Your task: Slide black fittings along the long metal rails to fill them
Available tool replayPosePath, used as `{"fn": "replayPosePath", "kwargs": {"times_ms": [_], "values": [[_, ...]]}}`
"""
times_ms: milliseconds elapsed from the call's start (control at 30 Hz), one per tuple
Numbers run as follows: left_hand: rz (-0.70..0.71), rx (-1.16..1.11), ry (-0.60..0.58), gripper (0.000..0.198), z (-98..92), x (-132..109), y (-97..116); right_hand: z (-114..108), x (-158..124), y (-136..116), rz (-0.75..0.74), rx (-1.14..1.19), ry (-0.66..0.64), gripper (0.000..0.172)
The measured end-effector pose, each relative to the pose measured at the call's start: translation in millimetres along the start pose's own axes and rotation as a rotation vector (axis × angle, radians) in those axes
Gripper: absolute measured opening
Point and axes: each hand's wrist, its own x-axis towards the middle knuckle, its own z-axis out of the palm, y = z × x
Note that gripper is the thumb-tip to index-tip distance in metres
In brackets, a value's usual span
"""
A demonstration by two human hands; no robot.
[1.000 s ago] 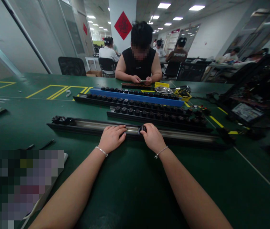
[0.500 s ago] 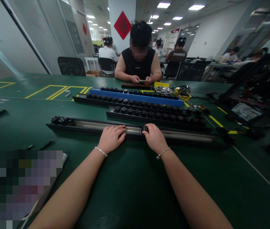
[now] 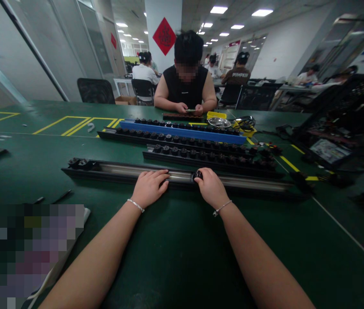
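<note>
A long black rail (image 3: 253, 183) with a shiny metal channel lies across the table in front of me. My left hand (image 3: 150, 185) is laid over its middle, fingers across the channel and thumb by the near wall, holding it. Further right, my right hand (image 3: 212, 184) pinches a small black round piece (image 3: 198, 174) that sits in the channel; the fingers partly cover it. At the rail's left end sit a few similar black pieces (image 3: 83, 162).
Behind it lie two black rails (image 3: 201, 162) and a blue rail (image 3: 182, 134), lined with round black pieces. A metal dish (image 3: 219, 122) and yellow tray (image 3: 216, 115) stand beyond. Opposite sits a person (image 3: 185, 86) holding something small. A blurred-out packet (image 3: 40, 249) lies front left.
My right hand has shifted slightly right along the rail with the black round piece. My left hand stays in place on the rail.
</note>
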Motion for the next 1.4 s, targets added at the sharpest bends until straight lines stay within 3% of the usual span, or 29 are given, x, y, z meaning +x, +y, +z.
{"fn": "replayPosePath", "kwargs": {"times_ms": [1400], "values": [[0.027, 0.007, 0.047, 0.029, 3.5, -0.7, -2.0, -7.6, -8.3, 19.1, 0.035, -0.007, 0.067, 0.029]]}}
